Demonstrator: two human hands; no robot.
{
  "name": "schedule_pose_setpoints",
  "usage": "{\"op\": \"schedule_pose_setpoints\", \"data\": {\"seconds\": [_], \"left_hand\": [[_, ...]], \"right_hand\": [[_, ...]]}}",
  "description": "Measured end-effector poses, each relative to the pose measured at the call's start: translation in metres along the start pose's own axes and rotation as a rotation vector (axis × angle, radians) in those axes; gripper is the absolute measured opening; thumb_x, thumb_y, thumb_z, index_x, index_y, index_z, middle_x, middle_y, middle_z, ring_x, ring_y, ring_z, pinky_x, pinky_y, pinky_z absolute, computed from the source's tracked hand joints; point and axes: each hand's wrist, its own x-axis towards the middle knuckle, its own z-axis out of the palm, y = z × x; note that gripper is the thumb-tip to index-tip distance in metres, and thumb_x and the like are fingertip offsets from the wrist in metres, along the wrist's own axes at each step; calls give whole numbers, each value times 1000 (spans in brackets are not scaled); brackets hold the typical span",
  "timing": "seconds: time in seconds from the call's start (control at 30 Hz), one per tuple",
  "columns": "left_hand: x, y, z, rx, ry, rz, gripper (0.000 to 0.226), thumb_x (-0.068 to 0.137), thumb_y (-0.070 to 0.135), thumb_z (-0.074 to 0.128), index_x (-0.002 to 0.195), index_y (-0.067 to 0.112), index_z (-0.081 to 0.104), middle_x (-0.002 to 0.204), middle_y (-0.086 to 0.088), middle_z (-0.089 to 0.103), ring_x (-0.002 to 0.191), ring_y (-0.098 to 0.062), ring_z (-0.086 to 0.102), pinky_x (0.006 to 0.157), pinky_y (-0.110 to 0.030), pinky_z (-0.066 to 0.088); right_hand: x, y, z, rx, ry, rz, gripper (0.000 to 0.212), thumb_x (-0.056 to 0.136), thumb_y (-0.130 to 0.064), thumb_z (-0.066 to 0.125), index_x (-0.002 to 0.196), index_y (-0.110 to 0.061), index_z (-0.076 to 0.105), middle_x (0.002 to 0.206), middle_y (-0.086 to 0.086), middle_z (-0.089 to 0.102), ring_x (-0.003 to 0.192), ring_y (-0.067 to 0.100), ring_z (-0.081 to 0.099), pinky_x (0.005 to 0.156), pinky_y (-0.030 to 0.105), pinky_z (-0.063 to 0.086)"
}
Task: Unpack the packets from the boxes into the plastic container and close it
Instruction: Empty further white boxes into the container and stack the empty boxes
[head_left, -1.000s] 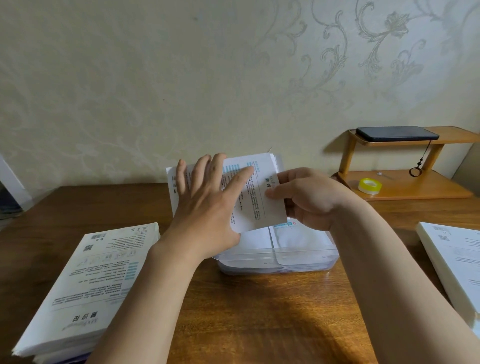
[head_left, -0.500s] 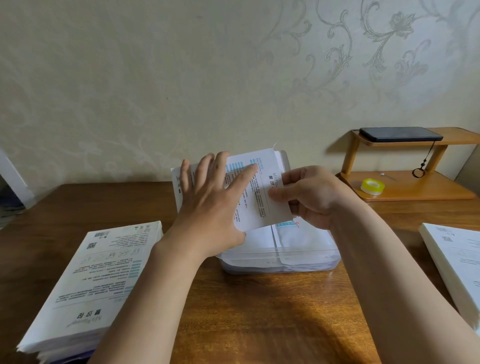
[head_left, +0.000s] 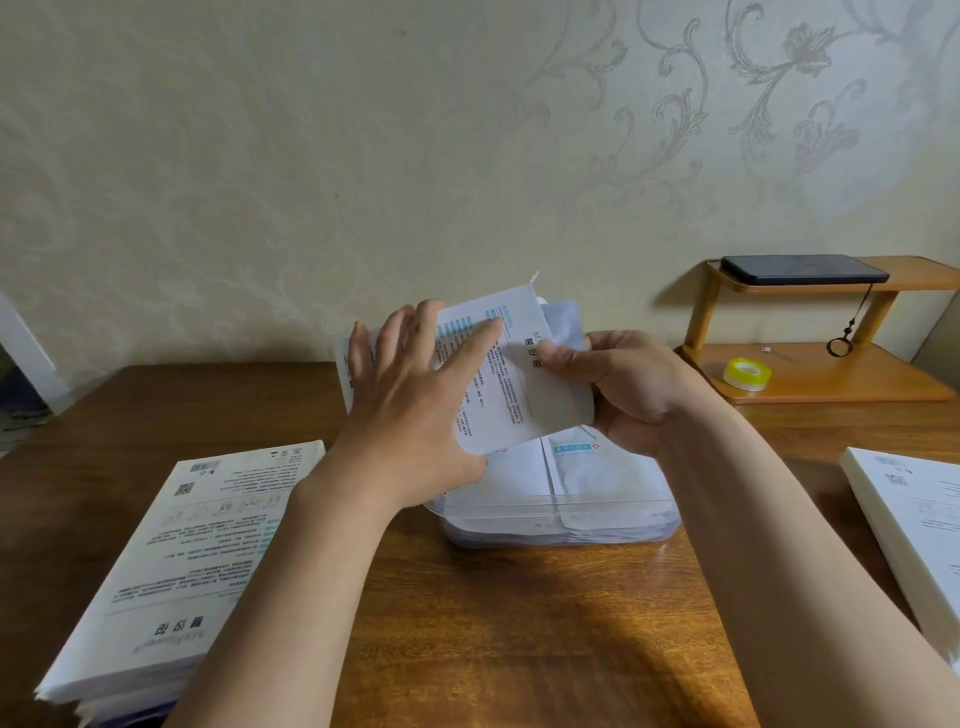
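Both hands are holding a white box (head_left: 511, 374) tilted above the plastic container (head_left: 561, 519). Right hand (head_left: 631, 387) grip is pinching its right edge; left hand (head_left: 415, 410) is lying flat across its face, fingers spread. Packets (head_left: 597, 467) are lying in the container on the worktop (head_left: 519, 623).
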Motion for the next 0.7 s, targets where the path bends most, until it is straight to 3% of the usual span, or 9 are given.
{"op": "schedule_pose_setpoints", "data": {"seconds": [0.1, 0.13, 0.2, 0.33, 0.4, 0.47, 0.5, 0.6, 0.7], "left_hand": [[-1, -3, -1, -19, -4, -12, 117, 57, 57, 80, 153, 42, 15, 152, -4, 19, 148, -33, 13, 119, -66, 8], [-1, -4, -1, -25, -5, -16, 117, 57, 57, 81, 153, 41, 15, 152, -4, 19, 148, -33, 12, 119, -66, 8], [0, -5, -1, -44, -8, -29, 117, 57, 57, 80, 153, 41, 15, 151, -4, 19, 148, -32, 12, 119, -65, 9], [-1, -6, -3, -66, 10, -44, 116, 55, 56, 79, 152, 41, 18, 149, -3, 23, 145, -32, 17, 117, -64, 15], [-1, -7, -3, -67, 10, -35, 116, 54, 56, 79, 152, 42, 19, 149, -2, 24, 145, -31, 18, 117, -65, 15], [-1, -5, -3, -78, 6, -34, 115, 55, 55, 79, 152, 42, 19, 149, -2, 23, 145, -30, 17, 117, -65, 14], [-1, -5, -3, -93, 5, -43, 115, 55, 55, 79, 152, 42, 19, 148, -2, 23, 145, -31, 17, 117, -65, 14], [-1, -6, -4, -114, 31, -89, 113, 55, 58, 78, 151, 41, 19, 145, -3, 26, 139, -32, 22, 114, -63, 23], [-2, -10, -3, -107, 66, -167, 113, 55, 59, 77, 151, 38, 22, 143, -5, 28, 134, -33, 27, 112, -61, 26]], "right_hand": [[2, -4, -1, 79, 75, -70, 21, 90, -16, 68, 87, 2, 60, 91, 24, 68, 76, 31, 66, 68, 39, 53], [3, -5, -4, 107, 111, -113, 23, 94, -15, 64, 75, -7, 54, 82, 18, 67, 70, 29, 64, 65, 37, 50], [2, -9, -9, 142, 147, -183, 30, 99, -15, 59, 70, -13, 51, 72, 10, 66, 62, 24, 63, 59, 32, 50], [-5, -15, -9, 64, 134, -267, 9, 99, -7, 56, 93, -13, 57, 74, 8, 70, 66, 22, 65, 58, 32, 52], [-7, -15, -11, 7, 105, -326, 35, 96, 3, 55, 118, -24, 59, 82, 14, 72, 70, 25, 67, 59, 37, 56], [-6, -15, -13, -24, 101, -407, 59, 94, 10, 52, 127, -40, 58, 87, 17, 72, 74, 27, 67, 65, 39, 57], [-7, -16, -12, -14, 146, -449, 60, 93, 12, 51, 125, -38, 62, 85, 13, 72, 73, 25, 65, 65, 37, 55], [-7, -21, -12, 50, 396, -534, 33, 91, 9, 48, 104, -10, 72, 77, 2, 68, 64, 14, 61, 58, 28, 48], [-4, -22, -21, 289, 458, -481, 34, 87, 10, 41, 87, -2, 73, 81, 9, 73, 73, 21, 68, 62, 30, 53]]}}
